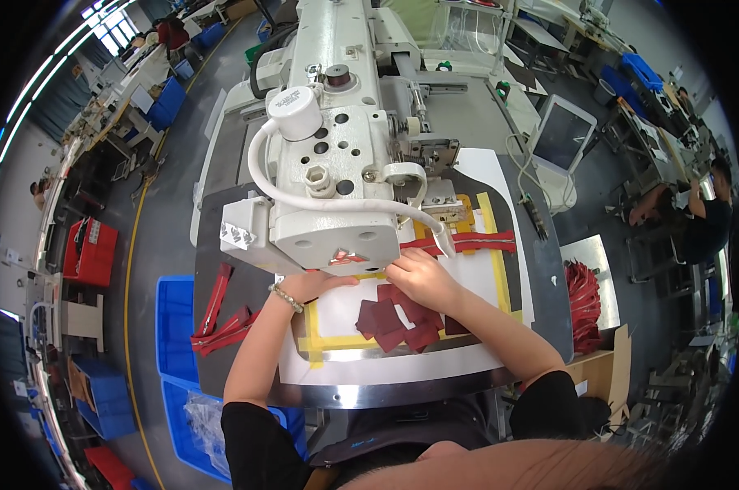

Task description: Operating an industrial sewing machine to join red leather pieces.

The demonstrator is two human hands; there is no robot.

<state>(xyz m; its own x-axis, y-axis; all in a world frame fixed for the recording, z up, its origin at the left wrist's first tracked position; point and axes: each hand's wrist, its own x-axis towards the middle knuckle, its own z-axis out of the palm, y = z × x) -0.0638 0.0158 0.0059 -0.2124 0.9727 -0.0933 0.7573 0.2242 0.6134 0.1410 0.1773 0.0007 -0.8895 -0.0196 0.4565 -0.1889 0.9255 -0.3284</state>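
Observation:
Below the head of a white sewing machine [328, 224], my left hand [312, 286] lies fairly flat with its thumb stretched out. Its fingertips are partly hidden by the machine. My right hand [425, 279] has its fingers bent and closed at a red zipper strip [475, 242], which runs off to the right; the fingertips are hard to see. Between my forearms a loose pile of dark red fabric squares [394, 321] rests on a white sheet edged with yellow tape [337, 322]. More red zipper strips [222, 318] lie left of my left forearm.
Blue bins [176, 343] stand by the table's left side. A bundle of red strips [582, 306] sits at the right, above a cardboard box [610, 371]. A screen [563, 135] stands at the back right. A co-worker [708, 216] sits farther right.

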